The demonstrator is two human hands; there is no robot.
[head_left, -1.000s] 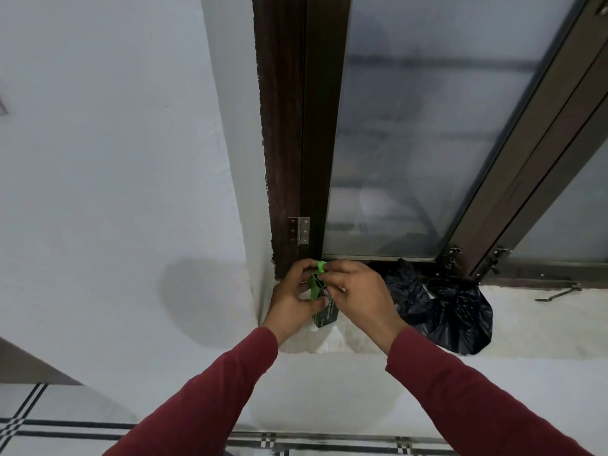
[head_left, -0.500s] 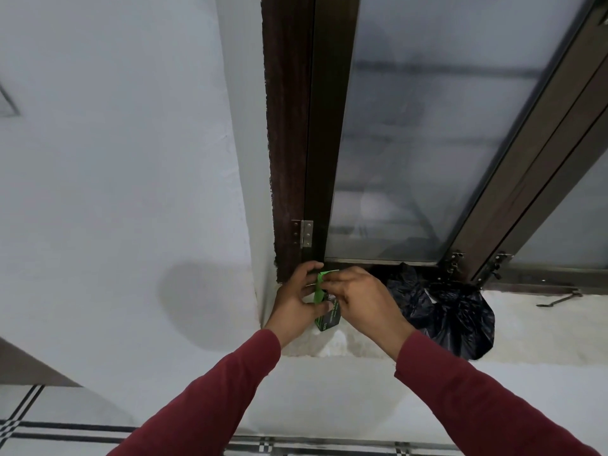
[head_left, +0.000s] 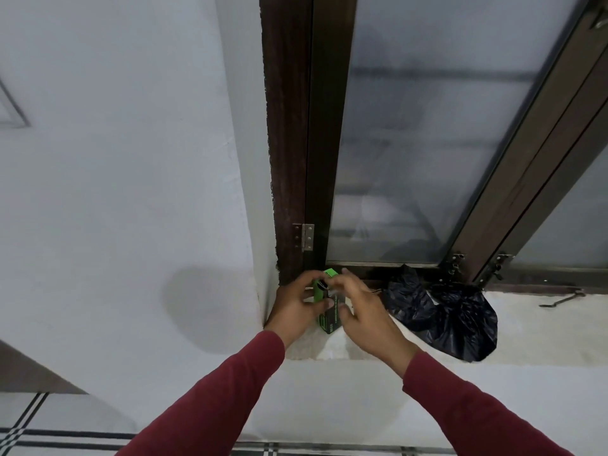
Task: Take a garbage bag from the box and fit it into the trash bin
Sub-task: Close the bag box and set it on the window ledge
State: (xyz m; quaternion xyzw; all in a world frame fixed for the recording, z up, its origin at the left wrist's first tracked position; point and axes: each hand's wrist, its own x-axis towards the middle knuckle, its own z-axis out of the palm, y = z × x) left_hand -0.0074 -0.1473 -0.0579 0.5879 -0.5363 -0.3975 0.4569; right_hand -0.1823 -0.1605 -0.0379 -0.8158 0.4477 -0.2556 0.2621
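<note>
white window ledge (head_left: 543,327) is sitting under a frosted window with a dark frame (head_left: 332,126), wall corner crowding the left, open ledge running right. green-and-black box (head_left: 324,304) is standing at the ledge's left end, flap up. left hand (head_left: 292,307) is gripping its side; right hand (head_left: 360,311) is pinching at the top. black bag (head_left: 457,320) is lying just right. trash bin is out of view.

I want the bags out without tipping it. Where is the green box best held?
Judging from its upright pose on the sill, grip the green box by its long side walls from the left, as the left hand does, leaving the open top flap to the right hand.
</note>
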